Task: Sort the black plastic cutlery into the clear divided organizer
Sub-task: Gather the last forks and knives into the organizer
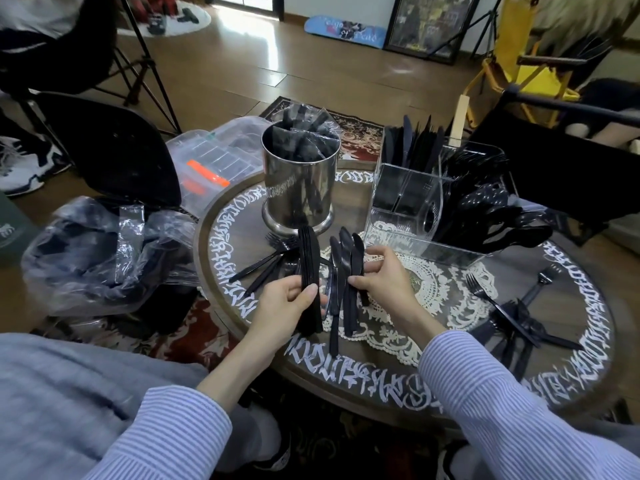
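The left hand (pixel 289 299) grips one tight stack of black knives (pixel 309 271), perhaps eight, fingers curled round it. The right hand (pixel 379 275) pinches three fanned knives (pixel 349 268) above the bench (pixel 519 372). The clear organizer (pixel 415 216) stands just behind, holding knives, forks and spoons.

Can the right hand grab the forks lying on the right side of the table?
Probably not right away. The right hand already pinches a few knives, so its fingers are busy. The forks lie in the open on the table with nothing in front of them.
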